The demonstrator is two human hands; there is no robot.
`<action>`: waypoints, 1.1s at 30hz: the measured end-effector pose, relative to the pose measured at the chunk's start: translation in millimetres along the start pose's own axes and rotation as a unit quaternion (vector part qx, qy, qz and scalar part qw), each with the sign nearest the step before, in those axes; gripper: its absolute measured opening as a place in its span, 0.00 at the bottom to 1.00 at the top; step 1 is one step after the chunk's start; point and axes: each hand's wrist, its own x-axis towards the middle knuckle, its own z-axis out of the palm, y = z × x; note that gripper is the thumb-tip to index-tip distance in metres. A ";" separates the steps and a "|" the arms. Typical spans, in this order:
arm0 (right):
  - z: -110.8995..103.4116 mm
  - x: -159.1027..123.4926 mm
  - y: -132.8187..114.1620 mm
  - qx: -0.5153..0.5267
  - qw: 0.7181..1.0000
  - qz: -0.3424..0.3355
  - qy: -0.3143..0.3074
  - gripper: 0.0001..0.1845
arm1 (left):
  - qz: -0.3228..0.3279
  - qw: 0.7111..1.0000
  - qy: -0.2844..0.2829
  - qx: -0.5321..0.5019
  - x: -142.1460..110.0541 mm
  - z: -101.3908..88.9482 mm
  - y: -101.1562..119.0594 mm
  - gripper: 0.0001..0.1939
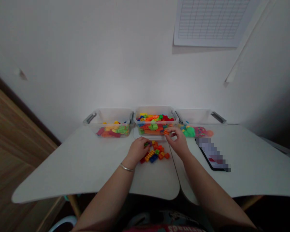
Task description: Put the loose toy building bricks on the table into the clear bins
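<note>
My right hand point(178, 143) is raised just in front of the middle bin, thumb and fingertips pinching a small orange building block point(166, 132). At the left side of a small pile of building blocks point(152, 157), my left hand point(138, 150) is curled with its fingertips round a small green and purple building block point(148, 144), partly hidden by the fingers. Yellow, blue, red, orange and green pieces make up the pile on the white table point(106, 174).
Along the wall stand three clear plastic bins: the left bin point(113, 116) and middle bin point(157, 109) hold colourful blocks, the right bin point(195, 115) larger toy pieces. A phone point(214, 154) lies right of my right forearm. A seam point(175, 167) divides the tabletop.
</note>
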 end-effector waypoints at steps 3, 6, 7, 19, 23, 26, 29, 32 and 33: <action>-0.3 21.2 -14.0 -0.006 0.996 -0.008 0.089 0.06 | -0.004 1.000 0.002 0.000 -0.7 -0.5 1.1 0.11; 4.6 45.2 -20.9 0.001 0.992 -0.002 0.128 0.06 | -0.009 1.000 0.002 -0.003 -1.4 -1.6 2.4 0.11; 7.6 52.9 -21.4 0.004 0.992 0.002 0.128 0.07 | -0.012 1.000 0.001 -0.004 -1.6 -2.1 2.7 0.11; 28.3 84.1 -26.8 -0.186 0.979 0.078 -0.044 0.12 | -0.036 0.998 0.004 0.044 -1.6 -3.2 0.0 0.13; 26.4 84.3 -23.3 -0.145 0.985 0.073 -0.053 0.15 | -0.042 0.998 0.000 0.045 -1.4 -4.2 2.2 0.13; 24.3 82.2 -18.1 -0.096 0.992 0.059 -0.049 0.15 | -0.040 0.998 -0.002 0.043 -1.0 -4.1 1.5 0.13; 20.2 70.8 -16.5 -0.038 0.998 0.048 -0.002 0.12 | -0.039 0.998 -0.002 0.045 -1.0 -2.5 -1.2 0.14; 14.1 50.1 -18.5 -0.024 0.999 0.015 0.036 0.10 | -0.040 0.998 0.005 0.051 -1.3 -0.8 -3.3 0.14; 12.2 42.4 -18.6 -0.030 0.999 0.001 0.026 0.10 | -0.040 0.998 0.006 0.053 -1.4 -0.5 -3.5 0.14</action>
